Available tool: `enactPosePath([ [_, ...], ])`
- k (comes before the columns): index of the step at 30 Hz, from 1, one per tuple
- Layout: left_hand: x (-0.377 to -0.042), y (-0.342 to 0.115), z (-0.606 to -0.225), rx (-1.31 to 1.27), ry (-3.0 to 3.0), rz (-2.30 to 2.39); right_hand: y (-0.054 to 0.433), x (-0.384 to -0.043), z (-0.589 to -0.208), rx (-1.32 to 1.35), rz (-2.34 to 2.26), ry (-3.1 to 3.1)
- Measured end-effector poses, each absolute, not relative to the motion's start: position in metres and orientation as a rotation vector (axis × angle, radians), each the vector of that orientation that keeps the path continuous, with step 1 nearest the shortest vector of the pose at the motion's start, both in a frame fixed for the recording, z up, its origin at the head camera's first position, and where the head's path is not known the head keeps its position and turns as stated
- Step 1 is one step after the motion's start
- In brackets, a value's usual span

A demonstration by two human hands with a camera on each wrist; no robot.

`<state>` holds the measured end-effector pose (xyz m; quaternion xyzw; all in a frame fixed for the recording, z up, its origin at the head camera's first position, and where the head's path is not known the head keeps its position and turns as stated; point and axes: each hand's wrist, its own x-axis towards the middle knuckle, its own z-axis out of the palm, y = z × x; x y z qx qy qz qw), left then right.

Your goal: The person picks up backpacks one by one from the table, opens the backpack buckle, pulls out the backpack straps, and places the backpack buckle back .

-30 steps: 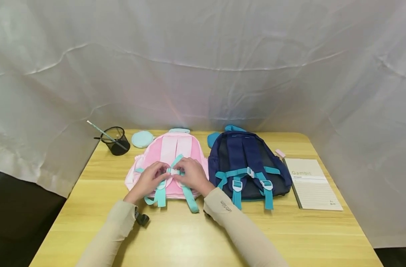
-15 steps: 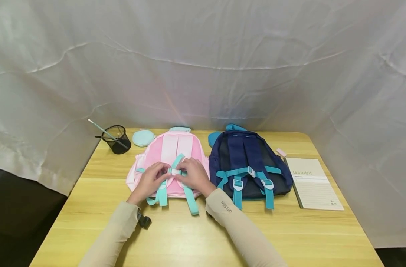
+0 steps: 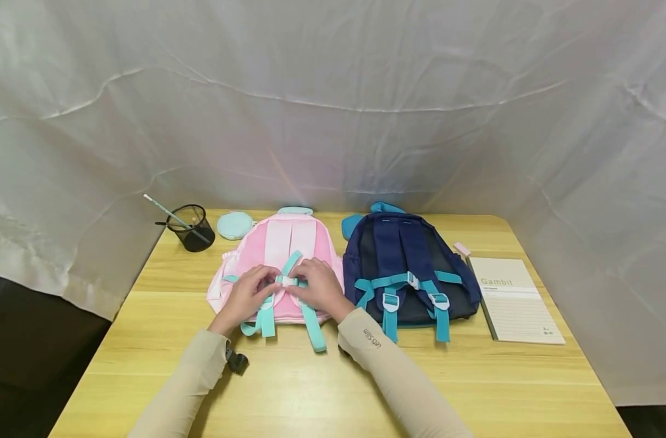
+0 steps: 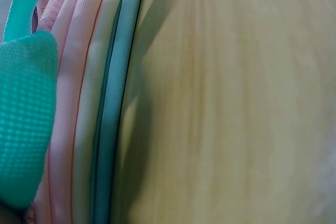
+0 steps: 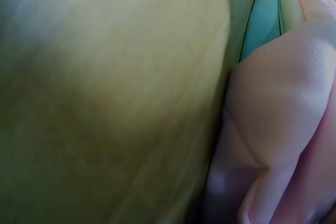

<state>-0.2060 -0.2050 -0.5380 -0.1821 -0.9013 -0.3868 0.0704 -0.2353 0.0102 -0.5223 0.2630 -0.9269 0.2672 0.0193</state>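
Observation:
A pink backpack (image 3: 259,240) lies on the table with its shoulder straps facing up. Across its middle, a white buckle (image 3: 287,281) on mint webbing sits between both hands. My left hand (image 3: 249,293) pinches the buckle's left end between thumb and fingers. From the other side, my right hand (image 3: 319,287) pinches its right end. The two buckle parts look joined or very close; fingers cover the ends. A mint strap (image 3: 313,328) hangs over the bag's front edge. In the left wrist view, mint webbing (image 4: 26,119) hangs beside the bag's layered edge; neither wrist view shows the buckle.
A navy backpack (image 3: 385,255) with blue straps lies right beside the pink one. Farther right are a notebook (image 3: 516,304) and a small pink eraser-like block (image 3: 461,249). A black mesh pen cup (image 3: 195,234) and a round light-blue pouch (image 3: 235,225) stand at the back left.
Both hands keep their hold on the buckle with almost no movement. The whole head view has shifted very slightly.

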Motion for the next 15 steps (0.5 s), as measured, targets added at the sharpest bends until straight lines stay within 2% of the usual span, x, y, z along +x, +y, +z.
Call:
enactPosePath([
  [15,-0.2060,-0.2041,-0.5399,-0.559,-2.697,-1.146,0.0108,-0.2355,-0.5240,0.807,0.846,-2.887],
])
